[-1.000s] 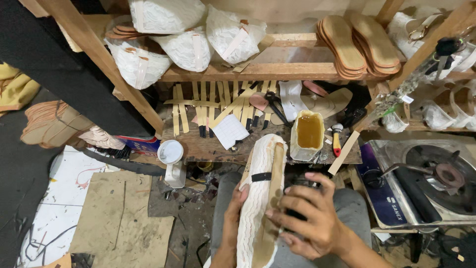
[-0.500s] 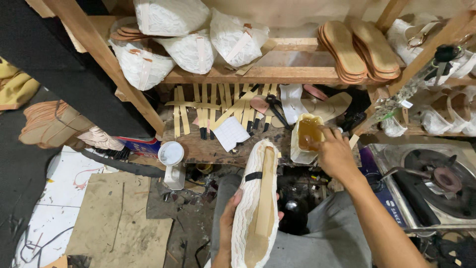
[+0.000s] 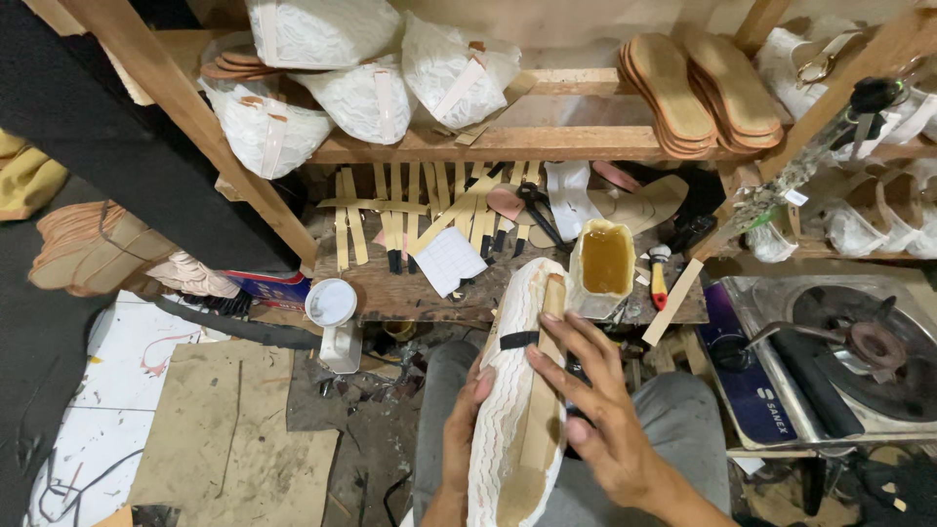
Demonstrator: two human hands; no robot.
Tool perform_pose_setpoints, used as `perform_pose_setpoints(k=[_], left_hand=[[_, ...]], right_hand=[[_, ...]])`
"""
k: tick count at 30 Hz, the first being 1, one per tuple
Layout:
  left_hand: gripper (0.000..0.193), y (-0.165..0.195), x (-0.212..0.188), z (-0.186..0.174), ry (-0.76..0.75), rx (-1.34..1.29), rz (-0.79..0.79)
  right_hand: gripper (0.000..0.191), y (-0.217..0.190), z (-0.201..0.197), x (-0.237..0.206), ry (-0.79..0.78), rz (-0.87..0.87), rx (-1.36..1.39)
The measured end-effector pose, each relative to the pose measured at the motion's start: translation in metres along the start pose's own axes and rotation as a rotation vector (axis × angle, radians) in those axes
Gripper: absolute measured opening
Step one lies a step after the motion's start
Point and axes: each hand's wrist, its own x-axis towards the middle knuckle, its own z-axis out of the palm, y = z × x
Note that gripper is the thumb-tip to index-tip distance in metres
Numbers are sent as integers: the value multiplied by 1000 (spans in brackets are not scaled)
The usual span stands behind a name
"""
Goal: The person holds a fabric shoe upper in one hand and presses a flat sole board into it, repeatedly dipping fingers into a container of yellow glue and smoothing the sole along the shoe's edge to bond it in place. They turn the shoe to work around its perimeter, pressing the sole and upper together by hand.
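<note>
My left hand [image 3: 459, 429] grips the left side of a white lace-covered shoe sole [image 3: 503, 390] held upright over my lap. A tan strip [image 3: 543, 400] runs down the middle of the sole, and a black band crosses it near the top. My right hand [image 3: 595, 400] lies on the sole with fingers spread, pressing the tan strip. Just beyond the sole's tip stands an open container of amber glue [image 3: 605, 262] on a low wooden bench [image 3: 410, 283].
Tan strips [image 3: 390, 210], scissors [image 3: 535, 210] and a white paper [image 3: 451, 259] lie on the bench. Lace-wrapped pieces [image 3: 361, 88] and stacked tan soles [image 3: 703, 88] fill the shelf above. A gas stove [image 3: 849, 351] stands right; cardboard [image 3: 234, 439] and a white jar [image 3: 332, 303] left.
My right hand has come back from the glue container to the sole and now presses the tan strip. One second ago it was on the sole's lower right.
</note>
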Motion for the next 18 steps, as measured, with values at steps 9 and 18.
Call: perform_pose_setpoints(k=[9, 18], left_hand=[[68, -3, -2, -2, 15, 36, 54], [69, -2, 0, -1, -14, 55, 68]], right_hand=[[45, 7, -6, 0, 88, -167, -467], [41, 5, -8, -3, 147, -330, -479]])
